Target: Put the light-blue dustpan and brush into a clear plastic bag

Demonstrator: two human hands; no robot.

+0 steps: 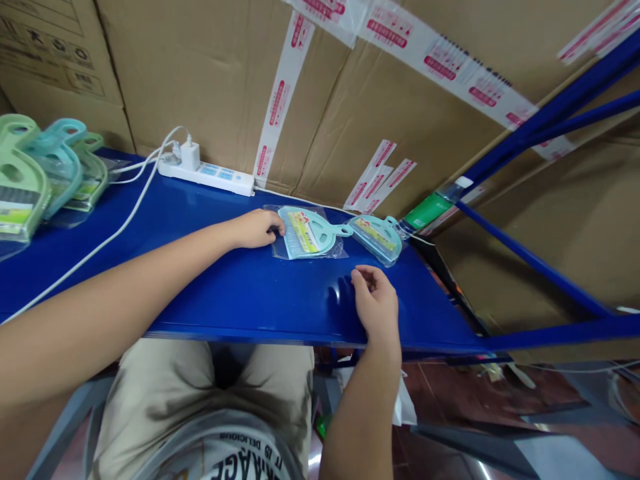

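Note:
A light blue dustpan set (313, 232) in a clear bag lies on the blue tabletop (240, 287), its handle pointing right. My left hand (257, 229) is at the bag's left edge, fingers curled against it; whether they pinch the plastic is hard to make out. Just right of it lies a second bagged light blue dustpan set (377, 237). My right hand (375, 297) hovers near the front of the table, below the second set, fingers loosely curled and apart from the thumb, holding nothing visible.
Bagged green and blue dustpans (60, 167) stand at the far left. A white power strip (215, 177) with a plug and cables runs along the back. A green-labelled bottle (435, 207) leans near blue frame bars (535, 257) at right. Cardboard boxes (200, 73) stand behind.

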